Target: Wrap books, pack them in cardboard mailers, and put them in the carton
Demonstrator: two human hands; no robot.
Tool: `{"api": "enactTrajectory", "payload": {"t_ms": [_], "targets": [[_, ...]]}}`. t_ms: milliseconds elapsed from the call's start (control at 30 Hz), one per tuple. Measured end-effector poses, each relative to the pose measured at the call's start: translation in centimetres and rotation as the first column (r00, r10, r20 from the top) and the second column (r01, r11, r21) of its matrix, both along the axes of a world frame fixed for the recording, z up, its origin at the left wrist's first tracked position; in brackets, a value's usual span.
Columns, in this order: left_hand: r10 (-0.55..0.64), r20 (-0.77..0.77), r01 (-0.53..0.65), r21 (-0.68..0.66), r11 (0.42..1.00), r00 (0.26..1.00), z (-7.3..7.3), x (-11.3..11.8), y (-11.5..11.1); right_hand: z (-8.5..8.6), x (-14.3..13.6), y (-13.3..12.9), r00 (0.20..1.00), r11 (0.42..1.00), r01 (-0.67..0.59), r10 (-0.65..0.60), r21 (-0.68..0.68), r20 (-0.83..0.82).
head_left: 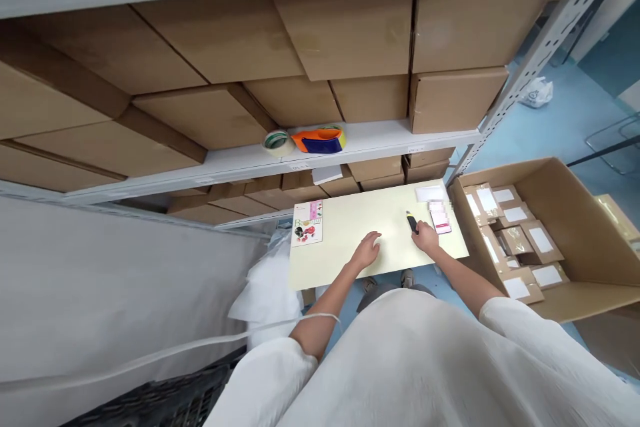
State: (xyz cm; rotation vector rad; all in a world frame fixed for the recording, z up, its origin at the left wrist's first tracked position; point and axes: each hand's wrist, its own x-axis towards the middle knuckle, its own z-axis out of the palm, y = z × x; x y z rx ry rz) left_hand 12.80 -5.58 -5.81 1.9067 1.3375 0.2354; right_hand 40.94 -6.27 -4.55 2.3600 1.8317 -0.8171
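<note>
My right hand (426, 237) is closed around a black and yellow box cutter (412, 221), whose front end points away from me. My left hand (367, 251) rests at the near side of the pale yellow tabletop (345, 220), fingers stretched out and nothing in them. Just right of the box cutter lies a phone (441, 216) with a lit, partly blurred screen. Behind it is a white sheet or packet (429, 194). At the table's left end lies a booklet (307, 223) with a white and pink printed cover.
A large open carton (595, 240) at right holds several small labelled boxes (515, 240). Shelves ahead carry brown boxes (350, 27), a tape roll (279, 141) and an orange and blue tape dispenser (320, 139). White plastic wrap (273, 287) hangs left of the table.
</note>
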Motion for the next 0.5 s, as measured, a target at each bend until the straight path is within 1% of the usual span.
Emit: {"api": "enactTrajectory", "payload": {"t_ms": [100, 300, 400, 500], "targets": [[-0.008, -0.019, 0.008, -0.026, 1.000, 1.000, -0.1, -0.1, -0.5, -1.5, 0.8, -0.6, 0.999, 0.999, -0.013, 0.015, -0.045, 0.034], [-0.014, -0.040, 0.011, -0.067, 0.998, 0.999, -0.1, 0.0, -1.2, -3.2, 2.3, 0.1, 0.992, 0.996, -0.058, 0.066, -0.074, 0.112], [-0.012, -0.036, 0.009, -0.072, 0.997, 0.999, -0.1, 0.2, -1.5, -3.7, 2.6, 0.2, 0.986, 0.992, -0.094, 0.105, -0.089, 0.132], [-0.010, -0.031, 0.007, -0.090, 0.996, 0.999, -0.1, 0.2, -1.6, -3.5, 2.7, 0.3, 0.984, 0.990, -0.100, 0.113, -0.102, 0.136]]}}
